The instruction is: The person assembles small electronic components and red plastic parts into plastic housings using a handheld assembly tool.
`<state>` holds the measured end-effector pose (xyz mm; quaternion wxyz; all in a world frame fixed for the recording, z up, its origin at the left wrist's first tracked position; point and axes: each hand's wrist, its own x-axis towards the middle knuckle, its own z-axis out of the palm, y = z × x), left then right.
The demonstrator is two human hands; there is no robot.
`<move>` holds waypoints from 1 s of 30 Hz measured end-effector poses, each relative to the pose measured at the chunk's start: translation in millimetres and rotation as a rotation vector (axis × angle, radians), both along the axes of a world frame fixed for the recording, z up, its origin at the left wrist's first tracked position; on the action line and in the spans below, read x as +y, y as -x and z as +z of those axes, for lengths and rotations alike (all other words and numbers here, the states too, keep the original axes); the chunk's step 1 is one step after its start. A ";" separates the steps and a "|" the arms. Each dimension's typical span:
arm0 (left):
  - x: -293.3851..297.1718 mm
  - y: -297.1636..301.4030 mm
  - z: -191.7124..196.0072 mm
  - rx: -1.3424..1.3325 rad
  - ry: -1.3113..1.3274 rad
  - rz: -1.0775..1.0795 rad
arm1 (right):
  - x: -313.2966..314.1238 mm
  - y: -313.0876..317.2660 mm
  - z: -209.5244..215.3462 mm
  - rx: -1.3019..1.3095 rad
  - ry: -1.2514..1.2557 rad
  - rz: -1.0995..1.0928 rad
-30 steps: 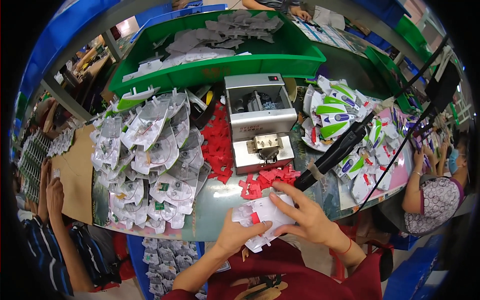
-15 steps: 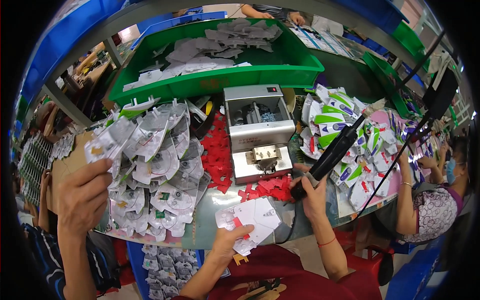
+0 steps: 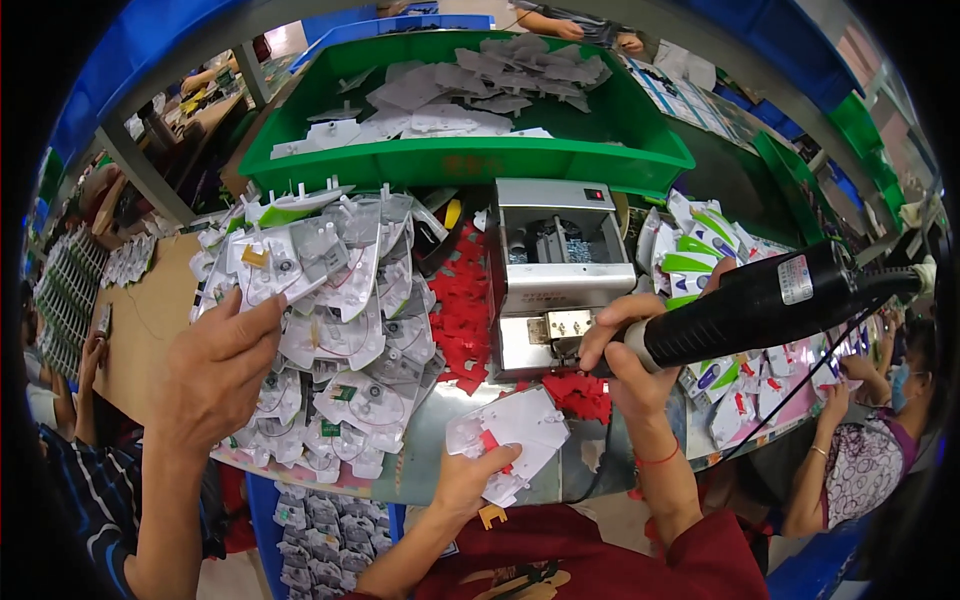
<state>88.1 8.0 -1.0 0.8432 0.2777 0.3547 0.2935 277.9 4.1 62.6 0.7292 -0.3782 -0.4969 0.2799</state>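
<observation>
Two hands share the work at the near edge of the bench. The left hand (image 3: 470,485) pinches a white plastic shell (image 3: 520,430) from below, fingers curled under its rim and thumb on top. This holds it flat and face-up at about 6 o'clock from the metal screw feeder (image 3: 555,270). A small red insert (image 3: 489,441) sits in the shell beside the thumb.

The right hand (image 3: 622,350) is wrapped tight round the front of a black power screwdriver (image 3: 760,300). The body of the tool slants away toward 2 o'clock, and its tip is at the feeder's front outlet, probably to pick up a screw. Whether the bit touches the outlet cannot be told.

Loose red inserts (image 3: 458,310) lie at 9 o'clock from the feeder and more just in front of it, within easy reach of either hand. Beyond them, at 9 o'clock, a pile of white shells (image 3: 340,330) spreads wide. A co-worker's hand (image 3: 215,370) rests on its left edge with the fingers loosely spread. Finished green-and-white pieces (image 3: 700,262) are stacked at 3 o'clock, under the tool. A green bin (image 3: 470,165) of grey parts stands at 12 o'clock.

Open room is scant. The held shell overhangs the bench's near edge, the only bare strip, and the tool's cord (image 3: 800,390) trails across the right side.
</observation>
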 end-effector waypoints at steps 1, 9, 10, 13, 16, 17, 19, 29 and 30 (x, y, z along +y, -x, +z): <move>2.6 0.6 0.6 0.010 -0.016 0.009 | 5.2 2.8 -2.3 0.004 0.004 -0.005; 9.0 -1.4 -3.2 0.021 0.021 0.019 | 10.6 -0.2 -24.0 -0.038 0.104 -0.088; 9.1 -1.1 -4.6 0.024 0.022 0.031 | 9.1 0.8 -26.0 -0.042 0.127 -0.062; 10.8 -2.2 -6.0 0.030 -0.015 0.024 | -0.1 6.5 -17.4 0.061 0.177 0.083; 11.2 -5.7 -4.1 0.054 -0.021 -0.007 | -15.6 12.3 -20.7 0.159 0.167 0.189; 9.6 -6.7 -4.8 0.052 -0.037 -0.016 | -20.9 14.0 -24.1 0.147 0.130 0.185; 7.5 -2.3 0.1 0.051 -0.040 0.002 | -21.2 19.6 -29.7 0.141 0.094 0.210; 9.6 0.2 22.5 0.034 0.073 -0.113 | -19.7 15.3 3.3 -0.110 0.121 0.496; 10.5 1.5 21.5 0.034 0.074 -0.111 | -20.8 17.9 6.9 -0.080 0.121 0.478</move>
